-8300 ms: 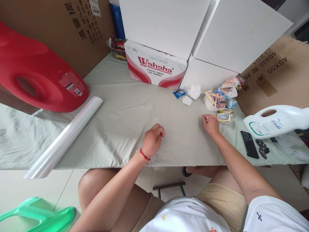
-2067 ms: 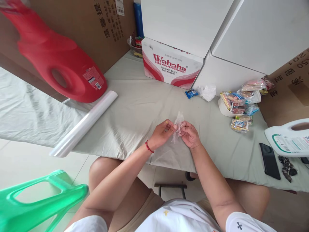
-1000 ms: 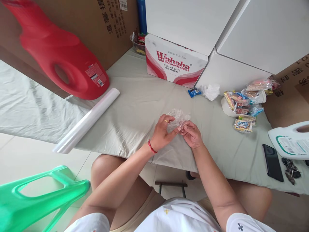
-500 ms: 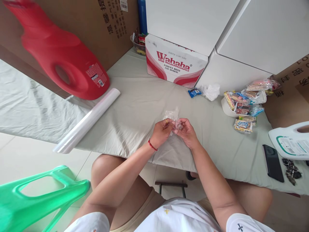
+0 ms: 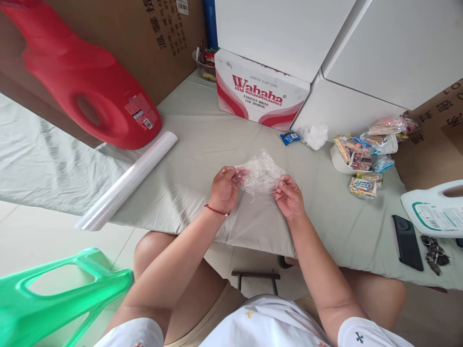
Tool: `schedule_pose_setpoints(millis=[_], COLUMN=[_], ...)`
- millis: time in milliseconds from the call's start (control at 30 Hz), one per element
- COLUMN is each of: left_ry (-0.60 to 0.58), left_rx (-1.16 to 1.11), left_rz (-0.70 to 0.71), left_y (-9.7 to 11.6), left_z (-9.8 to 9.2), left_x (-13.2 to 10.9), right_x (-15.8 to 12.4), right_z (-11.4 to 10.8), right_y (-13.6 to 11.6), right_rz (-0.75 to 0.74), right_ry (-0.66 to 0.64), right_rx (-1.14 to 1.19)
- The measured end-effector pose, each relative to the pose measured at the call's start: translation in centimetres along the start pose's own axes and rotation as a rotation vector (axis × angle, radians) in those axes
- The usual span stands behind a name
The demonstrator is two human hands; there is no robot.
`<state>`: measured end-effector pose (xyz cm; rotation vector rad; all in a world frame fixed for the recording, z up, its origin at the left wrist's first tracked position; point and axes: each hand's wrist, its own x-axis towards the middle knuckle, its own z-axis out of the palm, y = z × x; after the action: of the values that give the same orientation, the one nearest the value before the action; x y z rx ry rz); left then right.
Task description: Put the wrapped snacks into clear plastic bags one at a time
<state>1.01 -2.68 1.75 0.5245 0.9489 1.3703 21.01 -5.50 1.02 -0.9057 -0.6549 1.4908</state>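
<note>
A crumpled piece of clear plastic film (image 5: 263, 173) stretches between my two hands, just above the cloth-covered surface (image 5: 195, 168). Its left edge is pinched by my left hand (image 5: 224, 189), which has a red bracelet at the wrist. My right hand (image 5: 290, 197) grips the opposite edge between thumb and fingers. The film is wrinkled and see-through, and I cannot tell whether it is a bag or a loose sheet.
Left of my hands lie a roll of clear film (image 5: 126, 183) and a red jug (image 5: 97, 91). Behind stands a Wahaha box (image 5: 260, 91), with a blue packet (image 5: 290, 138) and crumpled plastic (image 5: 315, 137) beside it. To the right are a snack tub (image 5: 343, 161), phone (image 5: 408, 242), keys (image 5: 436, 255) and white jug (image 5: 434, 209).
My hands have moved apart, left hand leftward and right hand slightly right. The plastic film, bunched between my fingers before, is now spread wider between them.
</note>
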Motion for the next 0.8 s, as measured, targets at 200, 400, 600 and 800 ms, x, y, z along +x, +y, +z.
schedule_pose_setpoints(millis=[200, 400, 600, 800], left_ry=[0.072, 0.008, -0.151, -0.300], left_rx=[-0.196, -0.112, 0.073, 0.188], left_rz=[-0.018, -0.032, 0.012, 0.071], left_y=[1.2, 1.8, 1.3, 0.2], left_z=[-0.9, -0.5, 0.3, 0.8], left_x=[0.7, 0.1, -1.6, -2.5], right_x=[0.1, 0.2, 0.5, 0.3], right_z=[0.0, -0.2, 0.0, 0.1], right_y=[-0.3, 0.0, 0.4, 0.5], right_rz=[0.002, -0.022, -0.023, 0.038], right_ry=[-0.005, 0.012, 0.075, 0.072], right_rx=[0.042, 0.098, -0.005, -0.145])
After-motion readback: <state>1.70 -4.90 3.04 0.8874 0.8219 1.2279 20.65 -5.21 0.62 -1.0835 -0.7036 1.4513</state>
